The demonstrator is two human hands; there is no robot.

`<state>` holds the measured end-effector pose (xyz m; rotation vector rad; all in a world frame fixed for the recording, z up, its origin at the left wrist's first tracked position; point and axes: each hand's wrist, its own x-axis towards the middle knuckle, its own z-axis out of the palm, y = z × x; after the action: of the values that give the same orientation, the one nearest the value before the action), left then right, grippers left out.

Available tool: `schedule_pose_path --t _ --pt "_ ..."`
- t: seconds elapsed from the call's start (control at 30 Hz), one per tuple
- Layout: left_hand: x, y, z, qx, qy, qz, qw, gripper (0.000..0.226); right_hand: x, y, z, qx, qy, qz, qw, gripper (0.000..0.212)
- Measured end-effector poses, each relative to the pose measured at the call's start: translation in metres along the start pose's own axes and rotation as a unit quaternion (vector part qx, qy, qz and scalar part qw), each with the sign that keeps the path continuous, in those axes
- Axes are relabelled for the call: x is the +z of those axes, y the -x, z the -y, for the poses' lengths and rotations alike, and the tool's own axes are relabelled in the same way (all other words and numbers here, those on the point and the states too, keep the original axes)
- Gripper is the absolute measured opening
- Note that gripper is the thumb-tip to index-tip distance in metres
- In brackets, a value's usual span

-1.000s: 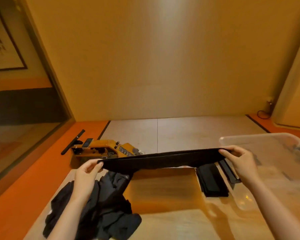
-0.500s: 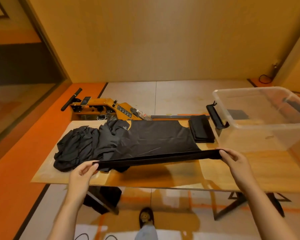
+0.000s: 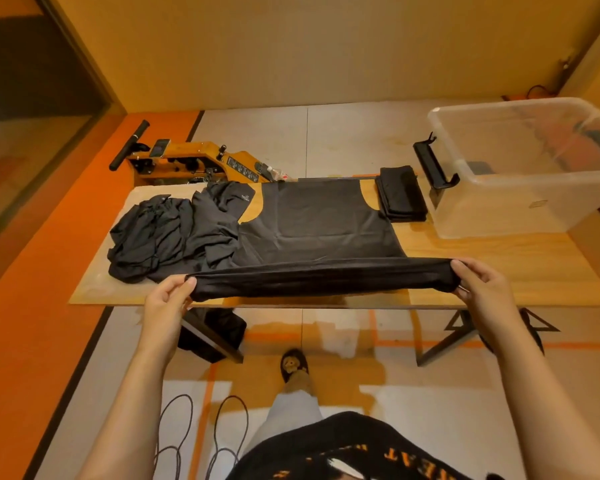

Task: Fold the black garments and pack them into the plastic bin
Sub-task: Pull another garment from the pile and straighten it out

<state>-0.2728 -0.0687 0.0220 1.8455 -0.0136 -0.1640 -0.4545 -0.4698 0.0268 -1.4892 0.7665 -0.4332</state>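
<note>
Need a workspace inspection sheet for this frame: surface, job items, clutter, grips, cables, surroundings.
Surface: wooden table, bare at its right front.
Job's things: spread garment lies flat at centre with its near hem lifted; garment pile at left; folded garment beside the plastic bin at right.
Clutter: yellow machine behind the table's far left edge.
Grips: left hand and right hand each pinch one end of the near hem, stretched taut.
Cables: looped cable on the floor near the person's foot; second cable at the far right wall.
Surroundings: tan wall, orange floor strip, glass panel at left.
</note>
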Motion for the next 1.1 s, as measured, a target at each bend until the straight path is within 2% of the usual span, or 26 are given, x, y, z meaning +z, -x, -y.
schedule_pose_path --t 0.1,0.27,0.43,0.6,0.8,1.1 --pt "0.003 0.001 0.001 -0.012 0.004 0.003 1.0 0.015 -0.006 0.004 -0.004 -0.006 0.022 -0.005 1.0 0.024" --pt "0.006 0.007 -0.002 0.012 -0.032 0.015 0.999 0.011 -0.014 0.01 -0.003 -0.01 0.028 0.0 1.0 0.015" --pt "0.006 0.006 -0.004 0.024 -0.026 0.026 0.999 0.009 -0.016 0.009 -0.004 -0.012 0.042 -0.004 0.999 0.02" --pt "0.013 -0.003 -0.004 0.037 -0.035 0.021 0.999 0.012 -0.008 0.003 -0.002 -0.005 0.04 -0.007 0.999 0.015" --pt "0.023 -0.047 -0.008 0.017 -0.043 0.025 0.999 0.011 0.01 -0.034 0.002 -0.015 0.052 -0.03 0.998 0.022" --pt "0.067 -0.171 -0.023 0.014 -0.1 0.046 0.994 0.018 0.055 -0.148 0.02 -0.066 0.175 -0.085 0.979 0.015"
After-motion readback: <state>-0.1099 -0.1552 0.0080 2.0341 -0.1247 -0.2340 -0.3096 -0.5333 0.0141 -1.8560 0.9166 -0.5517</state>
